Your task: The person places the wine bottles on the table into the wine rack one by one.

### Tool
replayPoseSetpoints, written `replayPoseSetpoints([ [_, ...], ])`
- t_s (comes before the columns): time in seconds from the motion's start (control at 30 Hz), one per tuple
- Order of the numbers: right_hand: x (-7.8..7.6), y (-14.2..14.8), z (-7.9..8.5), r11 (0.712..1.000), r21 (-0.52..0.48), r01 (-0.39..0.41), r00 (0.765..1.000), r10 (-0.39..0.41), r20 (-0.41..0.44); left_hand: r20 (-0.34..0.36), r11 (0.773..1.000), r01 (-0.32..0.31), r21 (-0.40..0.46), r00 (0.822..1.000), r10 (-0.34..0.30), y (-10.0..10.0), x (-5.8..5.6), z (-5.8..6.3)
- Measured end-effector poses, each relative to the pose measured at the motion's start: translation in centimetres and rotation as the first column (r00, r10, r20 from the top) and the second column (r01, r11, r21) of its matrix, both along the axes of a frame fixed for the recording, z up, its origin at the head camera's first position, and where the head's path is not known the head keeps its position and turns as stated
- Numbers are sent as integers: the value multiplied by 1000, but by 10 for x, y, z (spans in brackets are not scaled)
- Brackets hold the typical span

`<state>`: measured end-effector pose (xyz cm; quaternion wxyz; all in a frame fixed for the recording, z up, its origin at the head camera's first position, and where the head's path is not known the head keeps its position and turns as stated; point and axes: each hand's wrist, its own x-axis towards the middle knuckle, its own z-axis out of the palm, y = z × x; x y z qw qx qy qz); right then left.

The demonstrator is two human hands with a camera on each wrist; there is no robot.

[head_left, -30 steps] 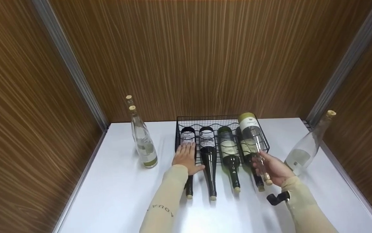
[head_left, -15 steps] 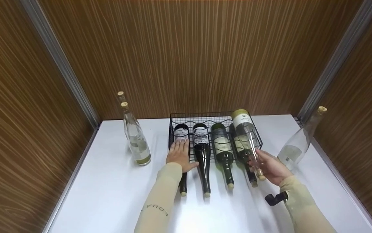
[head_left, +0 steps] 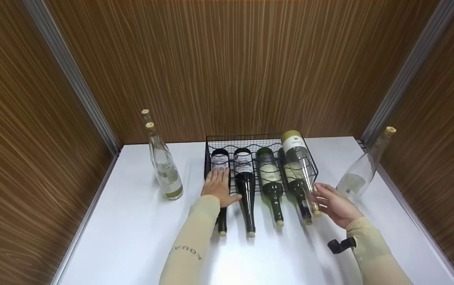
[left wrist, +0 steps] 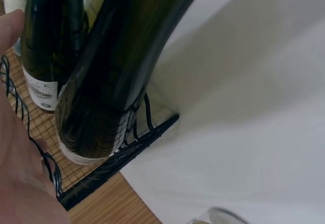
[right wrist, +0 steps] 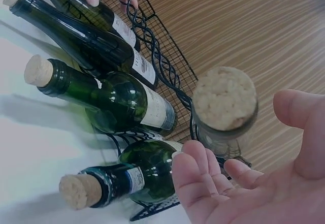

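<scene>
A black wire bottle rack (head_left: 250, 136) holds corked bottles lying with their necks toward me. My left hand (head_left: 219, 189) rests with straight fingers over the leftmost dark bottle (head_left: 222, 223). Right of it lie another dark bottle (head_left: 245, 186) and two green bottles (head_left: 269, 172). Across the rack's right end a clear glass bottle (head_left: 295, 150) with a gold base slants over the rightmost green bottle. My right hand (head_left: 337, 206) is beside its neck, fingers loose and spread. In the right wrist view, its cork (right wrist: 226, 98) shows between thumb and fingers, without a grip.
Two clear corked bottles (head_left: 167, 174) stand on the white table (head_left: 132, 229) at the left. Another clear bottle (head_left: 357, 178) stands at the right, behind my right hand. Wood-grain panels (head_left: 243, 67) enclose the back and sides.
My right hand has loosened its hold on the clear bottle's neck and drawn slightly to the right. The left hand stays on the leftmost bottle. The head view has shifted a little.
</scene>
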<state>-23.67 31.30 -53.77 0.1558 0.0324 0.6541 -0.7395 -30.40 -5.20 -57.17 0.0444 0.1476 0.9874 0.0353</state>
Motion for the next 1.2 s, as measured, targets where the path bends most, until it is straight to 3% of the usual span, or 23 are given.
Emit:
replayPoseSetpoints([
  [0.17,6,10,6,998,69,-3,999,6,-46,-8,995,22,102,1000,-22,-7,1,15],
  [0.3,18,26,9,990,143,5,998,4,-62,-127,973,97,208,989,-72,-13,4,31],
  [0.4,25,41,9,979,203,20,997,-4,-82,-224,965,74,253,974,-16,-20,1,42],
  [0.47,27,51,8,967,251,41,995,-17,-95,-244,960,9,279,968,62,-25,-4,46],
  [0.6,25,72,2,924,372,89,995,-66,-76,-140,924,-156,348,966,216,-32,-11,47],
  [0.73,17,88,-9,884,437,167,985,-171,-30,16,891,-262,372,961,275,-33,-11,38],
  [0.83,8,95,-19,868,431,247,965,-263,-23,52,885,-280,372,958,281,-31,-10,31],
  [0.93,-2,98,-28,855,416,310,946,-322,-42,34,879,-275,388,958,285,-28,-9,27],
  [1.2,-25,97,-43,821,458,341,938,-329,-108,42,869,-283,405,956,292,-30,-8,22],
])
